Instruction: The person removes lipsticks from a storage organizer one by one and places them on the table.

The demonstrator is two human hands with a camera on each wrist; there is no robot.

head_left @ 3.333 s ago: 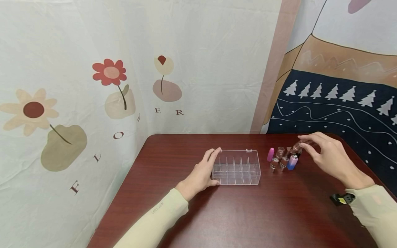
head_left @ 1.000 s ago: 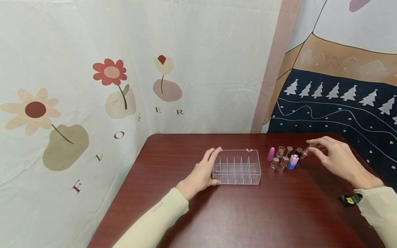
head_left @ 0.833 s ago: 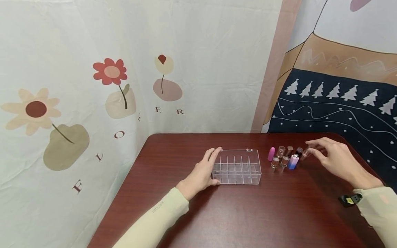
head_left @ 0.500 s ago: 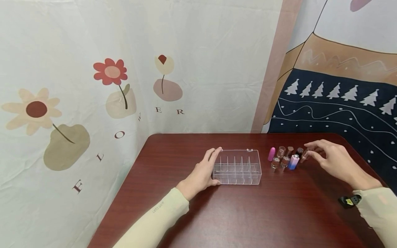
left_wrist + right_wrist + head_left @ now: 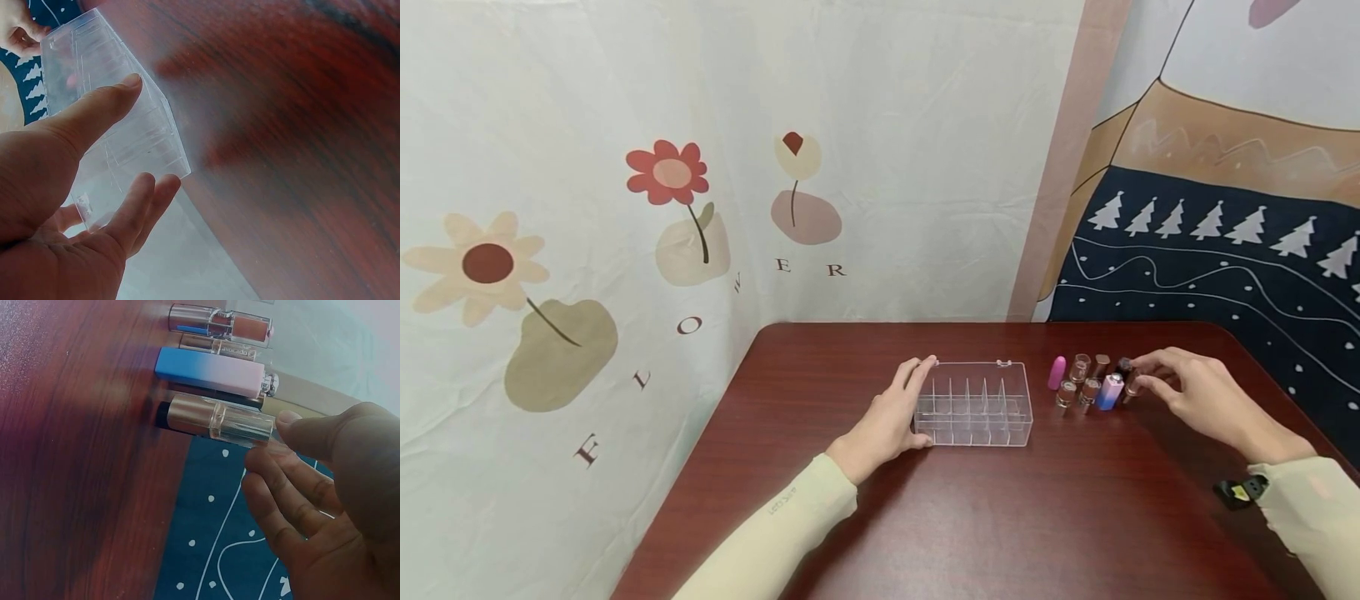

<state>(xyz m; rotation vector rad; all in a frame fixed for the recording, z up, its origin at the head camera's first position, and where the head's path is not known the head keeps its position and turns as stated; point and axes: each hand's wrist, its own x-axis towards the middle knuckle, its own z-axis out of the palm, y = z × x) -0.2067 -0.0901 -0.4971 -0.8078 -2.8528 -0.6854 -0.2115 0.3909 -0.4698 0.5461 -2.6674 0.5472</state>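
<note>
My left hand (image 5: 883, 417) grips the left end of a clear plastic box (image 5: 970, 435) divided into small compartments, its thumb at the near side and fingers at the far side. In the right wrist view, a lipstick (image 5: 194, 415) with a rose-gold lower part and clear upper part stands at the edge of a lipstick group. My right hand (image 5: 1206, 400) pinches that lipstick by its clear end between thumb and fingers. Beside it is a square lipstick (image 5: 1108, 393) fading from pink to blue. A bright pink rounded tube (image 5: 1057, 373) stands at the group's left.
Several other lipsticks, among them a clear-ended one (image 5: 1066, 395) and a brown-topped one (image 5: 1101, 364), stand close together right of the box. The dark red wooden table (image 5: 970, 517) meets a flower-printed cloth (image 5: 887, 208) and a dark tree-patterned cloth (image 5: 1195, 275) behind.
My right hand, with the lipstick, first moved right from over the group, then came slightly down and left beside the pink-blue one. My left hand keeps its hold on the box.
</note>
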